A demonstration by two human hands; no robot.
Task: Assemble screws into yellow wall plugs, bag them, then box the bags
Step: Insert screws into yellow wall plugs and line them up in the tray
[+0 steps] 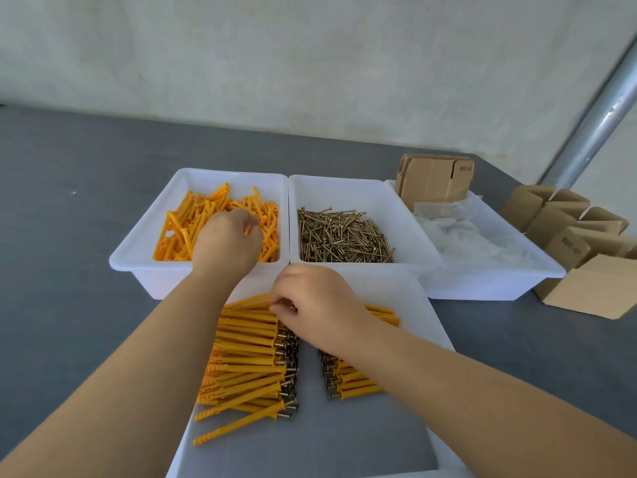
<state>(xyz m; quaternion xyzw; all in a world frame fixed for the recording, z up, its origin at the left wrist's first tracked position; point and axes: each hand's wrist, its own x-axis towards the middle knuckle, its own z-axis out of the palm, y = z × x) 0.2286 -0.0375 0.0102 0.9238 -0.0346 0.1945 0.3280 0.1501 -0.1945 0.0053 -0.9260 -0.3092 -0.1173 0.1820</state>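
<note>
Plugs (220, 225) get pinched by your left hand (227, 243); right hand (310, 298) grips a finished piece (screw barely seated?). Careless drop scatters the rows (248, 357).

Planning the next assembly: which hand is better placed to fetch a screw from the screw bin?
Right. The right hand sits just in front of the screw bin, over the assembled plugs. The left hand is in the plug bin, busy with loose plugs.

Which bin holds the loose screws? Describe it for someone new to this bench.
Three white bins stand in a row at the back of the grey table. The screw bin is the middle one, just beyond the right hand. Its neighbours hold yellow plugs and clear bags; it alone holds dark metal.
</note>
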